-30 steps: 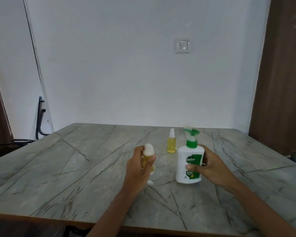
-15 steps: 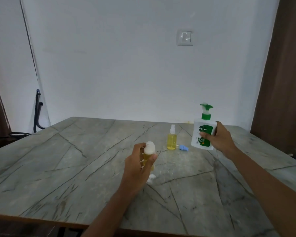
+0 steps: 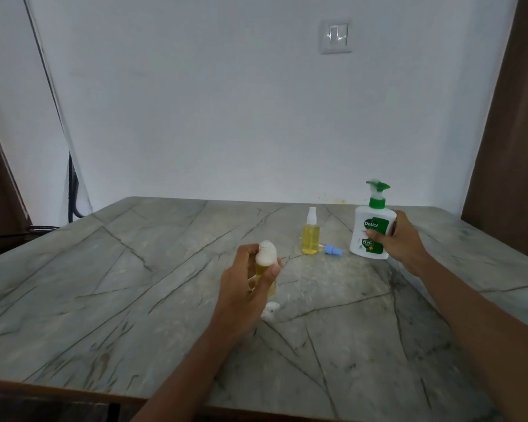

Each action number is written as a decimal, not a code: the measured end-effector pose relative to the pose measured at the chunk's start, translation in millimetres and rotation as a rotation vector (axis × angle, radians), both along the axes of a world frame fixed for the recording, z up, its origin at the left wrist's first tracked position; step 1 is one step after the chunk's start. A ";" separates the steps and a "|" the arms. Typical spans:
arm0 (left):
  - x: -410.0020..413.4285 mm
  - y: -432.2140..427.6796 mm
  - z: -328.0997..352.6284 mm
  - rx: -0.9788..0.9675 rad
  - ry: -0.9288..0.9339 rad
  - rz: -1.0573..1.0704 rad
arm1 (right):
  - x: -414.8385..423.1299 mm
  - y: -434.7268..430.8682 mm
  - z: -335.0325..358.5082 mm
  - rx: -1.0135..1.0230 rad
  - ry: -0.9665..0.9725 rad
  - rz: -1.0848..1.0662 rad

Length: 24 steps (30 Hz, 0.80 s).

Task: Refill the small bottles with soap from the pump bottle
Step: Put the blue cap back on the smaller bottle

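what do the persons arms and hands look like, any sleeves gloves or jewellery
Both arms are bare as far as the frame shows: no sleeves in view. The left hand and right hand wear no gloves, and no rings, watch or bracelets show on the fingers or wrists. No markings are visible.

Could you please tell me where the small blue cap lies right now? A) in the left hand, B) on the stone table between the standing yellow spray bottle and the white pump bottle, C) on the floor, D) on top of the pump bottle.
B: the small blue cap lies on the stone table, between the standing yellow spray bottle and the white pump bottle.
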<state>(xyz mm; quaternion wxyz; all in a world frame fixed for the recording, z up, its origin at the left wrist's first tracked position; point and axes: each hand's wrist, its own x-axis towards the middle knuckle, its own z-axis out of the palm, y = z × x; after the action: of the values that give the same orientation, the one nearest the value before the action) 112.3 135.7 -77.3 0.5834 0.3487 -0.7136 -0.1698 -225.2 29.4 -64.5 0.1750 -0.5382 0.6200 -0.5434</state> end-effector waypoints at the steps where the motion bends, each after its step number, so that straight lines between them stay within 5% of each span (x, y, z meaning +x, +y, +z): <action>1: 0.0 0.5 0.2 0.003 0.000 -0.005 | 0.3 0.7 0.2 0.001 0.000 0.006; 11: -0.2 4.7 0.2 0.045 -0.001 -0.023 | -8.0 4.6 4.4 0.097 0.012 0.052; 14: -0.5 4.7 0.8 0.073 0.002 -0.020 | -6.8 15.4 8.1 -0.010 0.030 -0.018; 18: 0.5 3.4 0.1 0.092 0.008 -0.018 | 6.3 39.4 8.1 -0.367 0.380 -0.267; 24: 1.8 2.4 -1.0 0.136 0.046 -0.037 | 48.0 43.5 8.5 -0.002 0.865 0.121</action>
<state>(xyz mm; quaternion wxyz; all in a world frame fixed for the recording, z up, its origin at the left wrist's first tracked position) 114.0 138.0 -78.3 0.5715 0.3703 -0.6931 -0.2363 -177.2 73.0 -56.0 -0.0697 -0.7519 0.6031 -0.2571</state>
